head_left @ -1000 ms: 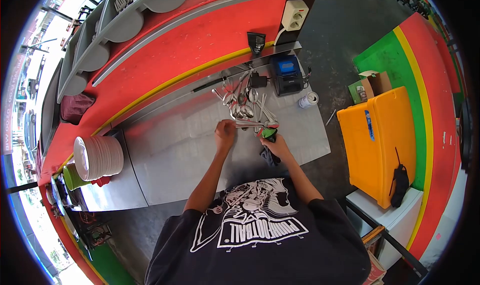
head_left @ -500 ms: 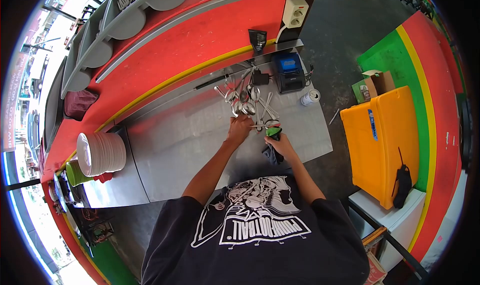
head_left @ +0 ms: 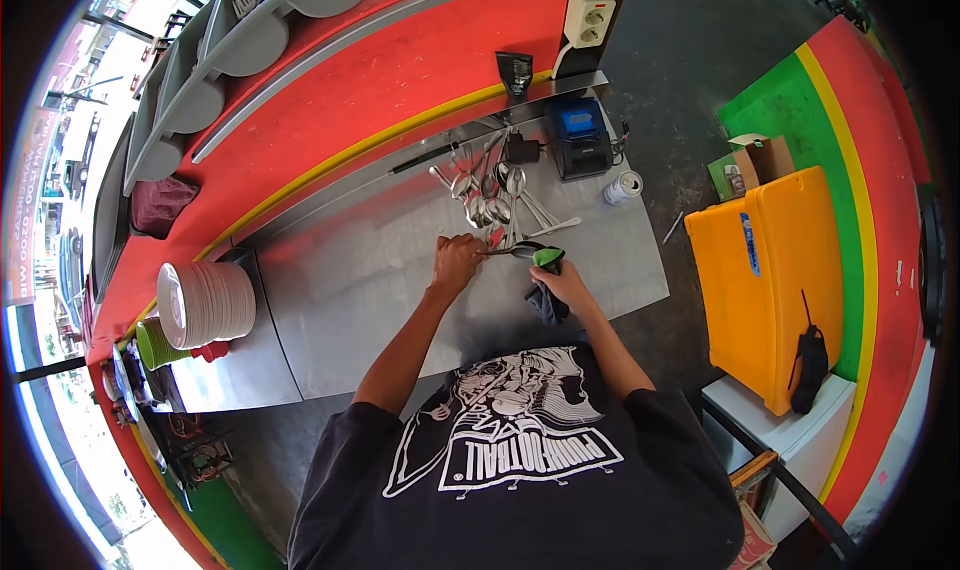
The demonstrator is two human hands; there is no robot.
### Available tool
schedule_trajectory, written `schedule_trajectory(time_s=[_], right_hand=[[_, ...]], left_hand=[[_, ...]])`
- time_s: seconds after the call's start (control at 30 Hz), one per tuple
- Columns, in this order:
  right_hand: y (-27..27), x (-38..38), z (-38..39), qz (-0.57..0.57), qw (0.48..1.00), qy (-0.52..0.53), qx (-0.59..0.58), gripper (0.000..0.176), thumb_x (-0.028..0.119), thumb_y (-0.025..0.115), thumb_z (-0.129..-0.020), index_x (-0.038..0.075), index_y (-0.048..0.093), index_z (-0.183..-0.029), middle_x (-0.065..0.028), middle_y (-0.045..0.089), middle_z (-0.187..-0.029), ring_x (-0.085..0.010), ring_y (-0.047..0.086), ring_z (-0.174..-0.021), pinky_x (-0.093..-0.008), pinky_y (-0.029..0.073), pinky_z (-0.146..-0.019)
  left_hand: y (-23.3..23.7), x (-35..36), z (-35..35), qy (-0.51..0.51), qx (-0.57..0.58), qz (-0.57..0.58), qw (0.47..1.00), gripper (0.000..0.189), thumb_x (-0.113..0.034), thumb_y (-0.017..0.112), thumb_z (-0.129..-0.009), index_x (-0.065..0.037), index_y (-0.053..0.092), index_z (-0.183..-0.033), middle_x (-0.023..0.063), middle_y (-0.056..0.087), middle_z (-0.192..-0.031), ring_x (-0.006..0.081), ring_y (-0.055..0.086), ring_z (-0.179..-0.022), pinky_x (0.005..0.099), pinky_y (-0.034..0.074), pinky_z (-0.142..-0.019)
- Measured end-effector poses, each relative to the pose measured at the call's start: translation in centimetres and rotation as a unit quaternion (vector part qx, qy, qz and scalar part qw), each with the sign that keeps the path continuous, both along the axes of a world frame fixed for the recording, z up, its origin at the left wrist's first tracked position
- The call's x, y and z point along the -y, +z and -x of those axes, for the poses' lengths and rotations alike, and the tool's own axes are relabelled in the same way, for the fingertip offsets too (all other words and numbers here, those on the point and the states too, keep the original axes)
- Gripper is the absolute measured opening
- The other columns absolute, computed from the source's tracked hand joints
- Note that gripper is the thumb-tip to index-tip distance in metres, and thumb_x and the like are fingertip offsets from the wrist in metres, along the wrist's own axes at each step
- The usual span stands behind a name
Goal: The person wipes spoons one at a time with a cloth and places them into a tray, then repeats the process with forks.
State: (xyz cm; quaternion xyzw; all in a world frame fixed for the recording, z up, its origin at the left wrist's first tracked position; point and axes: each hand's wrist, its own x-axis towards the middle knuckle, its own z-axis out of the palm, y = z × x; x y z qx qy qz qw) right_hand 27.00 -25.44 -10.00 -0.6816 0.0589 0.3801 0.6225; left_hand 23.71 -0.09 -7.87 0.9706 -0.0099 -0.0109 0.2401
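Note:
My left hand (head_left: pixel 458 262) is closed on the handle end of a spoon (head_left: pixel 522 251), which lies sideways between my hands over the counter. A dark cloth (head_left: pixel 547 308) with a green part is gripped in my right hand (head_left: pixel 568 286). The green part of that cloth is up against the bowl end of the spoon. Just beyond my hands, a loose pile of cutlery (head_left: pixel 488 192), mostly spoons, lies on the steel counter (head_left: pixel 360 270). Several pieces on its right side point toward my right hand.
Behind the cutlery stand a black-and-blue device (head_left: pixel 580 140) and a small black adapter (head_left: pixel 522 150). A can (head_left: pixel 624 187) is near the counter's right edge. Stacked plates (head_left: pixel 207 305) stand at the left. A yellow box (head_left: pixel 770 285) is off to the right.
My left hand has moved left, away from the cutlery pile, with the spoon's handle in it. My right hand stays at nearly the same spot with the cloth.

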Motion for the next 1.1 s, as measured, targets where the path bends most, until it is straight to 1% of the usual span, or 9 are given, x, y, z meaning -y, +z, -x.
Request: schedule_trajectory(time_s=[0.23,0.53,0.63,0.77,0.87,0.9,1.0,1.07,1.1], right_hand=[[0.0,-0.1,0.1,0.004,1.0,-0.008,-0.014,0.025,0.023,0.073,-0.087,0.001,0.064,-0.097,-0.0037,0.066,-0.083,-0.0116,0.062,-0.076,-0.0271,0.048,-0.07],[-1.8,-0.4,0.5,-0.036,0.998,-0.049,0.018,0.021,0.017,0.071,-0.087,0.001,0.063,-0.097,-0.0043,0.066,-0.084,-0.0126,0.063,-0.077,-0.027,0.048,-0.07],[-1.6,-0.7,1.0,-0.041,0.996,-0.075,0.024,0.023,0.017,0.073,-0.086,0.002,0.062,-0.099,-0.0031,0.065,-0.086,-0.0122,0.061,-0.076,-0.0273,0.048,-0.069],[-0.9,-2.6,2.7,-0.006,0.981,-0.187,0.04,0.033,0.029,0.072,-0.087,0.004,0.061,-0.105,-0.0008,0.062,-0.087,-0.0123,0.059,-0.075,-0.0277,0.048,-0.068],[4.3,-5.2,4.6,-0.089,0.95,-0.298,-0.028,0.043,0.043,0.067,-0.089,0.005,0.06,-0.108,0.0006,0.06,-0.087,-0.0125,0.059,-0.075,-0.0275,0.048,-0.068],[3.3,-5.9,5.0,-0.052,0.954,-0.296,0.007,0.047,0.048,0.058,-0.094,0.005,0.059,-0.112,0.0,0.06,-0.089,-0.0123,0.059,-0.076,-0.0271,0.047,-0.07],[5.0,-8.7,8.1,-0.177,0.952,-0.245,0.051,0.044,0.044,0.054,-0.097,0.004,0.058,-0.115,-0.0019,0.06,-0.094,-0.013,0.058,-0.08,-0.0286,0.047,-0.073],[8.2,-10.7,10.4,-0.01,0.984,-0.074,0.163,0.041,0.038,0.05,-0.1,-0.001,0.058,-0.11,-0.0063,0.058,-0.095,-0.0158,0.057,-0.082,-0.0301,0.045,-0.077],[8.4,-12.3,12.1,-0.014,0.953,-0.087,0.291,0.037,0.034,0.053,-0.099,-0.001,0.058,-0.11,-0.0091,0.057,-0.099,-0.0197,0.058,-0.083,-0.0323,0.046,-0.076]], left_hand=[[0.1,-0.1,1.6,0.026,-0.004,0.034,0.999,0.01,-0.022,0.069,-0.081,-0.013,0.067,-0.079,0.0035,0.065,-0.078,0.0238,0.064,-0.076,0.0396,0.043,-0.077],[0.9,1.1,3.5,0.064,-0.141,0.046,0.987,0.014,-0.018,0.057,-0.092,-0.008,0.052,-0.1,0.0158,0.067,-0.082,0.0386,0.065,-0.076,0.0521,0.049,-0.068],[0.8,1.3,5.3,0.092,-0.112,0.14,0.979,0.016,-0.019,0.054,-0.095,-0.007,0.046,-0.102,0.0217,0.066,-0.085,0.046,0.063,-0.078,0.0538,0.049,-0.066],[1.6,1.7,9.3,0.153,-0.059,0.287,0.944,0.012,-0.014,0.048,-0.098,-0.002,0.048,-0.098,0.0206,0.066,-0.084,0.0418,0.065,-0.08,0.0467,0.049,-0.066],[1.3,1.9,13.7,0.178,-0.052,0.34,0.922,0.012,-0.01,0.045,-0.098,0.0,0.051,-0.095,0.0189,0.065,-0.081,0.0362,0.067,-0.079,0.041,0.049,-0.066],[2.4,2.1,14.8,0.188,-0.065,0.354,0.914,0.013,-0.01,0.045,-0.098,0.001,0.052,-0.094,0.0182,0.064,-0.08,0.0346,0.066,-0.078,0.0398,0.049,-0.066],[4.2,2.9,17.8,0.195,-0.031,0.379,0.904,0.013,-0.009,0.045,-0.099,0.001,0.052,-0.094,0.0172,0.063,-0.08,0.0327,0.065,-0.075,0.0387,0.048,-0.066],[5.5,3.1,19.7,0.197,-0.01,0.386,0.901,0.013,-0.009,0.044,-0.099,0.001,0.051,-0.094,0.0179,0.063,-0.081,0.0339,0.064,-0.075,0.0395,0.048,-0.066],[6.5,3.2,20.5,0.198,-0.012,0.39,0.899,0.013,-0.009,0.044,-0.099,0.001,0.05,-0.093,0.0188,0.063,-0.082,0.0352,0.064,-0.075,0.0401,0.048,-0.067]])
